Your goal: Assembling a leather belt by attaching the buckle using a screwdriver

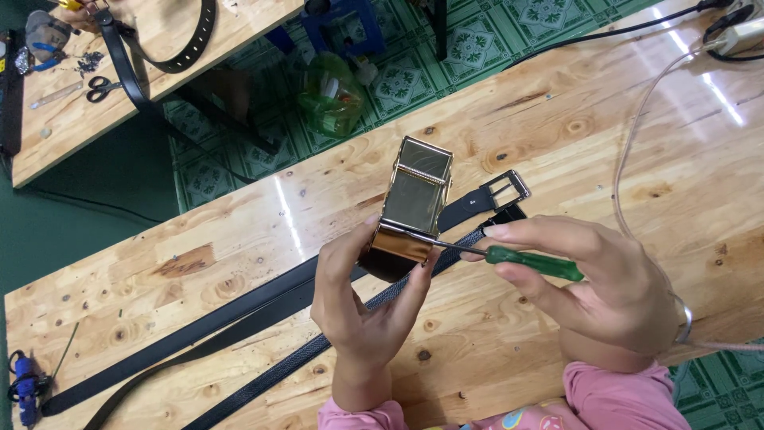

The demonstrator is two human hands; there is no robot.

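A: Left hand (362, 306) is closed round a gold-coloured belt buckle (412, 203), thumb on one side, fingers on the other, holding it up off the worktop (557, 119). A dark belt end sits in the lower part of the buckle. Right hand (609, 283) grips a green-handled screwdriver (532, 263); its shaft runs left and meets the buckle's lower edge.

B: How should that be handled?

A: My reading: keep the buckle pinched hard so it cannot twist, keep the shaft in line with whatever it is seated in, and press in a little before turning. The left thumb lies close to the tip, so a slip would run towards it. Better to brace the buckle against the worktop.

B: What can't you see?

A: The tip itself. It is lost behind the buckle's edge and the left fingers, so I cannot tell whether it is in a screw or under a clamp plate. The shine on the gold plate hides any surface detail.

B: Around them?

A: Black belts (239, 306) lie slantwise across the worktop, running under the hands; one ends in a silver frame buckle (507, 189) just beyond the gold one. The belts' far ends are cut off at the lower left. A second table at upper left carries scissors (101, 87) and another belt.
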